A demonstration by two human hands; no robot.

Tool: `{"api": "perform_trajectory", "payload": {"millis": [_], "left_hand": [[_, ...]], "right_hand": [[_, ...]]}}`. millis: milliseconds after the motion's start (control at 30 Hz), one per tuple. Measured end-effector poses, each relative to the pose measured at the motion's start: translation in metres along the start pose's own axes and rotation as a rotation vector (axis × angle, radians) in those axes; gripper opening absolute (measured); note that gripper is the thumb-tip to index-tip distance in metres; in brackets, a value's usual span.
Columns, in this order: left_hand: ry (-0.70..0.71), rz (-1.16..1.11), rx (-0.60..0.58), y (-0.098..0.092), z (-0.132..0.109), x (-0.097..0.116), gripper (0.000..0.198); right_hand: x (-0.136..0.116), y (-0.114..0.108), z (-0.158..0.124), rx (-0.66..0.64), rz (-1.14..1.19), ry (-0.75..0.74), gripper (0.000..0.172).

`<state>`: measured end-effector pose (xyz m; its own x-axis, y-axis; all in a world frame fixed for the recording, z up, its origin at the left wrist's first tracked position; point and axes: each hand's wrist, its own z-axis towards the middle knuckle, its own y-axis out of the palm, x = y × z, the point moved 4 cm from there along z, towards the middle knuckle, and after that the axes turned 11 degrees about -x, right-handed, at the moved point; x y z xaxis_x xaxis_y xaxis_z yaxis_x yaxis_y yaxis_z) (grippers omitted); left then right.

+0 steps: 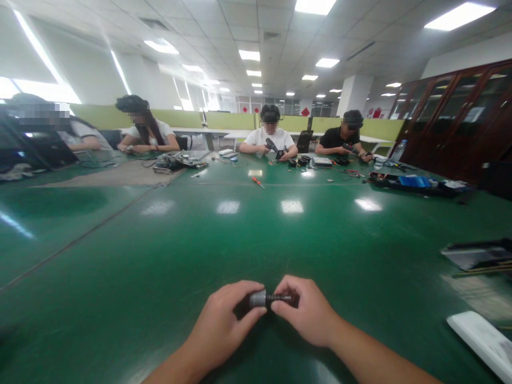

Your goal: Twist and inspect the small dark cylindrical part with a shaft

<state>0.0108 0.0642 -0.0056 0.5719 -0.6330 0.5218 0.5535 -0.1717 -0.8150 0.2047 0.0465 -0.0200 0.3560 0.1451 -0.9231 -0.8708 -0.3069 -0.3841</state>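
Low in the head view, close to the near side of the green table (256,240), my two hands meet over a small part. A grey metal-looking cylinder (258,298) sits between the thumb and fingers of my left hand (220,320). From its right end runs a thin, dark, ridged shaft (279,297), which the thumb and fingertips of my right hand (310,314) pinch. The two pieces lie in one line, roughly level. Whether they are joined, I cannot tell; my fingers hide parts of both.
An orange-handled screwdriver (257,182) lies further up the table. At the right are a white case (482,341) and a dark tray-like part (476,255). Several people work along the far side, among loose parts and a black housing with blue pieces (416,183).
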Motion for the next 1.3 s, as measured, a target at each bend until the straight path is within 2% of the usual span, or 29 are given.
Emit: {"api": "perform_trajectory", "payload": {"millis": [1300], "left_hand": [[-0.008, -0.07, -0.041, -0.0037, 0.0024, 0.0025, 0.024]], "right_hand": [[0.0003, -0.0008, -0.0023, 0.049, -0.032, -0.038, 0.006]]}}
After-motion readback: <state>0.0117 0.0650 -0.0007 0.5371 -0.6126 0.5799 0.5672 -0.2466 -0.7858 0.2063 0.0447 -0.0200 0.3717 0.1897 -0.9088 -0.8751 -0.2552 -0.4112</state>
